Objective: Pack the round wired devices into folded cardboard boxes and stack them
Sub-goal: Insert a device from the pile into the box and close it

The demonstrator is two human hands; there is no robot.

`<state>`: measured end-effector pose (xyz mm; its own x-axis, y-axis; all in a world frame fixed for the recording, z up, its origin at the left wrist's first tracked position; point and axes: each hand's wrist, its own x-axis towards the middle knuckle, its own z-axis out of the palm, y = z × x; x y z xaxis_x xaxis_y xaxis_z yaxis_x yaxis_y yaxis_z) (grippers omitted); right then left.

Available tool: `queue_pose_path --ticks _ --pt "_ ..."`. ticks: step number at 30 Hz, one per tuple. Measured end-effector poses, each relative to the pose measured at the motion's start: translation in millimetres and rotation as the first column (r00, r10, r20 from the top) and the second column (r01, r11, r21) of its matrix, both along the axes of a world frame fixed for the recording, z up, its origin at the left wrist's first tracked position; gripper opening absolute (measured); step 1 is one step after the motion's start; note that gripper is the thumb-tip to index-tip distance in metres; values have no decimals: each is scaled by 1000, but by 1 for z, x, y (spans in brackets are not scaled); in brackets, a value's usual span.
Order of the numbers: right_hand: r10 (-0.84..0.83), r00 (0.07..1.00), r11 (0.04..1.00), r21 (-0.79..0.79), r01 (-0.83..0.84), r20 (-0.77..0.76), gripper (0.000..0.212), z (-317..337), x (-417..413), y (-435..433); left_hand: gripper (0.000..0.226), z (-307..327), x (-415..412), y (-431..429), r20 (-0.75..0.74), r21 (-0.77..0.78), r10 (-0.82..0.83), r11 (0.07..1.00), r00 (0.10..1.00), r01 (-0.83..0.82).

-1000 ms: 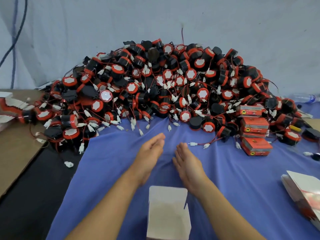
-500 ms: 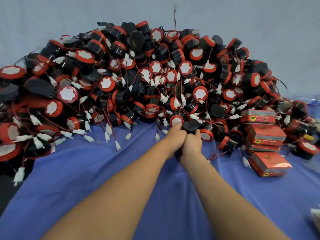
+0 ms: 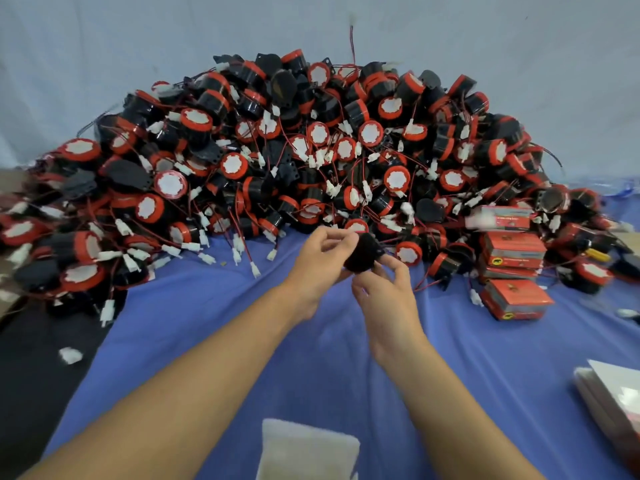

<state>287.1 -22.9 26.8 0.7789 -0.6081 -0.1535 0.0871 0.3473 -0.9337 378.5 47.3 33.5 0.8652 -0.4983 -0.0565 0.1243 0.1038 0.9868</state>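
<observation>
- We see the left grip [image 3: 320, 259], a bare hand, with its fingers curled round a black round wired device [image 3: 363, 254]; the thumb lies on the device's upper edge.
- The right grip [image 3: 384, 292], the other bare hand, pinches the same device from below and from the right with bent fingertips [image 3: 393, 265]. Both grips are therefore closed on this one device.
- The device hangs in the air above the blue cloth [image 3: 207, 323] that covers the desk, just in front of the near edge of the pile [image 3: 311, 150]. Thin red wires run from it towards the pile.
- The pile is a broad heap of black and red round devices with white faces, red wires and white plug ends, lying against a grey backdrop [image 3: 104, 46].
- To the right of the grips we find a stack of red boxes [image 3: 512, 247] at the pile's edge. The top one is blurred, and the lowest red box [image 3: 517, 299] lies nearest to us on the cloth.
- At the bottom edge, between the two forearms, the top of a white cardboard box [image 3: 308, 448] shows, well apart from the held device. We cannot tell what is inside it.
- At the far right lies a sheaf of flat box blanks [image 3: 613, 400], partly cut off by the frame.
- On the dark surface [image 3: 34, 375] left of the cloth rests one loose white plug [image 3: 71, 355].
</observation>
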Motion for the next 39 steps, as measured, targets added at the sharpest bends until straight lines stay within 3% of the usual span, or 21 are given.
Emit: queue_pose_path --ticks 4,8,12,18,21,26,30,34,39 --pt "69 996 998 0 -69 50 22 24 -46 19 20 25 -37 50 -10 -59 -88 994 996 88" --pt "213 974 977 -50 -209 73 25 40 -85 36 67 48 -73 94 45 51 -184 982 982 182" --pt "319 945 945 -100 -312 68 32 47 -121 49 58 59 -112 132 201 152 -189 975 961 160" --pt "116 983 985 -147 -95 143 24 50 -162 61 61 60 -159 172 441 298 -140 954 886 2" --pt "45 982 957 -289 10 181 18 53 -174 69 59 61 -180 178 544 409 -190 911 817 -60" --pt "-1 994 807 -587 65 109 16 51 -181 85 59 55 -200 181 684 546 -289 811 670 -208" --pt "-8 999 652 -758 -21 -34 21 37 -182 96 53 35 -201 186 736 570 -323 770 595 -287" --pt "36 977 541 -818 -195 -210 18 28 -183 103 50 7 -200 186 753 607 -380 716 537 -345" --pt "11 944 301 -899 -317 -329 23 24 -184 105 25 -17 -202 189 734 662 -465 652 494 -370"
